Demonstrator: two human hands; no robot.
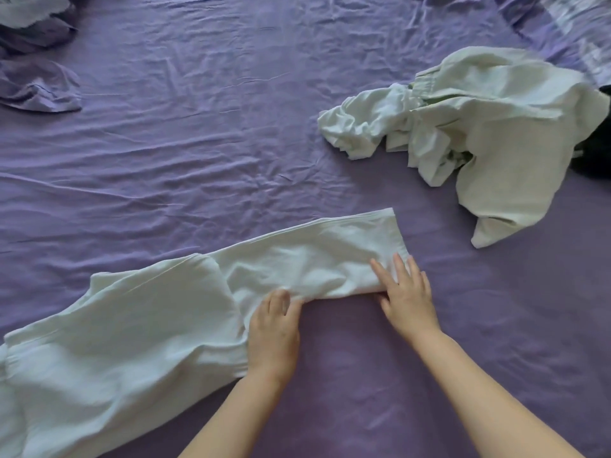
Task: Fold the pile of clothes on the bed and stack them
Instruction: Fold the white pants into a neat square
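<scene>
Quickly, we see pale mint trousers point(158, 312) laid out long across the purple bed sheet point(198, 143), running from the lower left corner up toward the middle right. Waist end looks to be at lower left, leg end at the right, and the leg hem edge is squared off near the centre right.

Left hand point(272, 332) sits at the near edge of the trousers about midway along; its fingers are curled down and pinch a fold of the cloth at that edge. Right hand point(405, 292) lies at the hem end, fingers straight and slightly spread, pressing flat on top of the fabric, with the thumb down at the near edge. We cannot tell if the thumb is tucked under the cloth. Both forearms come in bare from the bottom of the view.

Well apart to the upper right we note a crumpled heap of pale clothes point(472, 127), unfolded, white and light green pieces bunched together. Touching its right side is a dark item point(595, 153), mostly cut off by the frame edge.

At upper left lies rumpled purple bedding point(36, 84) with some paler cloth above it. At the top right corner is a patterned purple-and-white fabric point(568, 24), blurred.
</scene>
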